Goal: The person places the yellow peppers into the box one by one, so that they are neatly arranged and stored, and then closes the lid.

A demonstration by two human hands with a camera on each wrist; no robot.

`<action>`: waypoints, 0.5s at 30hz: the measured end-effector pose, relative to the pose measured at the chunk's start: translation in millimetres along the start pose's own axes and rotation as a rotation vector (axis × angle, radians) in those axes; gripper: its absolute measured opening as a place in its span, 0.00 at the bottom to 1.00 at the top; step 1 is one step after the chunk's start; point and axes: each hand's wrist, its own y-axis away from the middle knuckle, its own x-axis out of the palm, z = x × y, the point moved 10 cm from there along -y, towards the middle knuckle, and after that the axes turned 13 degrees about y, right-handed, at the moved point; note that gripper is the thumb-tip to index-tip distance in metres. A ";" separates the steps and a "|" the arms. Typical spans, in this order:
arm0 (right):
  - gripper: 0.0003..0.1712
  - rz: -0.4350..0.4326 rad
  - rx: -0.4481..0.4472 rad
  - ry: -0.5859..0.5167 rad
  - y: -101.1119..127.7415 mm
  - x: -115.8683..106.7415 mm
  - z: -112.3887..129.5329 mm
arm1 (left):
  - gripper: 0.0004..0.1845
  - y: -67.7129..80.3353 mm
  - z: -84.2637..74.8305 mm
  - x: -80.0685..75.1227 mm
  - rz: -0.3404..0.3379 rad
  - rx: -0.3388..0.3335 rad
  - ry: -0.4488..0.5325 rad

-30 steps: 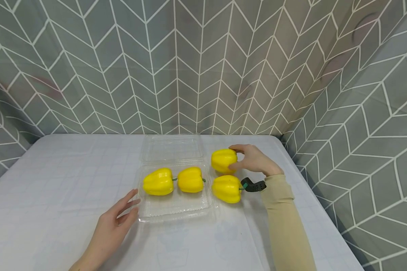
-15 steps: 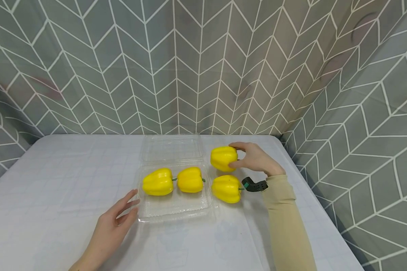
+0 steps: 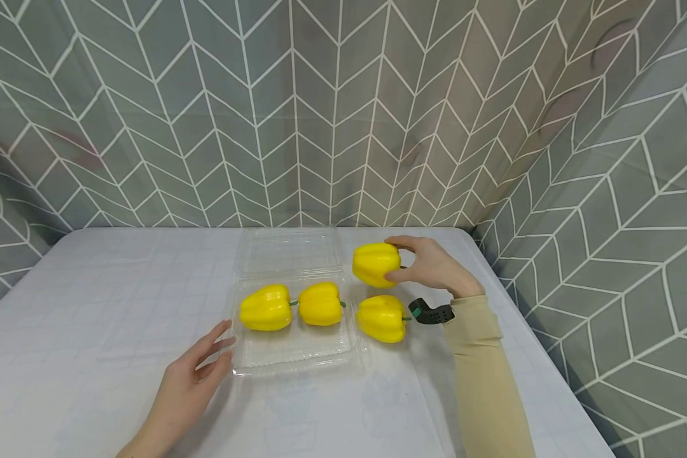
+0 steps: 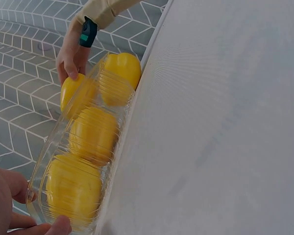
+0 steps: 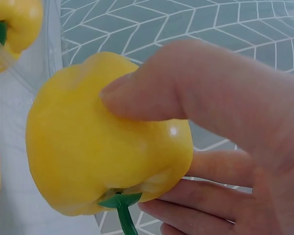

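Note:
My right hand (image 3: 429,267) grips a yellow bell pepper (image 3: 374,264) between thumb and fingers, to the right of the clear plastic clamshell container (image 3: 292,356). In the right wrist view the thumb lies across this pepper (image 5: 78,147), whose green stem points down toward the camera. Two more yellow peppers lie in the container in a row, one at the left (image 3: 265,308) and one at the right (image 3: 320,304). A further yellow pepper (image 3: 381,319) rests on the table just right of the container. My left hand (image 3: 186,375) touches the container's left edge with relaxed, spread fingers.
The container's clear lid (image 3: 289,250) lies folded back toward the far table edge. A white cloth (image 3: 103,305) covers the table. Patterned grey curtains (image 3: 320,114) hang behind it and along the right side. A black strap (image 3: 430,312) is at my right wrist.
My right hand has moved slightly up and away with the pepper, which now shows higher above the one on the table. The left hand has stayed at the container's edge.

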 end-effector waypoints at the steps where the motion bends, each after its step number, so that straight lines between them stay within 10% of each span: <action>1: 0.44 -0.001 -0.003 -0.002 0.5 -0.6 1.2 | 0.28 0.0 0.1 0.0 0.000 0.000 0.000; 15: 0.43 -0.006 -0.035 0.009 5.1 -6.3 17.7 | 0.28 1.0 -2.6 -0.4 -0.013 0.039 0.009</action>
